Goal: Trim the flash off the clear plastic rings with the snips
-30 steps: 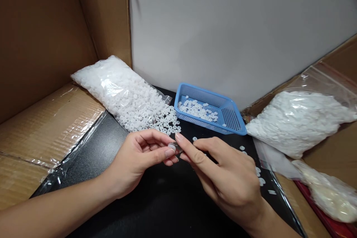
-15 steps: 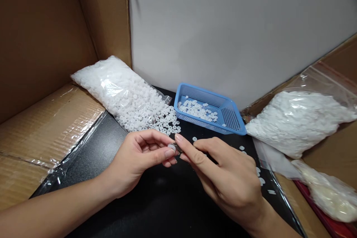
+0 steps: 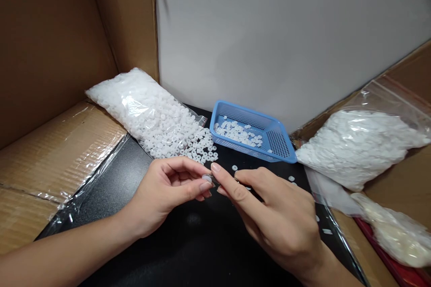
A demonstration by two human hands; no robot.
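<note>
Between thumb and index finger, my left hand pinches a small white plastic ring. My right hand is closed around a thin metal tool, mostly covered by the fingers, so its kind is unclear. The tool's tip meets the ring's edge, and the right index fingertip lies close beside it. Just beyond the hands, loose white rings spill from a clear plastic bag full of them. A blue perforated basket holds several white pieces.
Both hands are over a black tabletop, where scattered white pieces lie to the right. At the right stand a filled zip bag and a bag of cream-coloured pieces above a red tray. Cardboard borders the left.
The right hand has shifted very slightly right, with the metal tool still against the ring. My left hand keeps its pinch almost unmoved.
</note>
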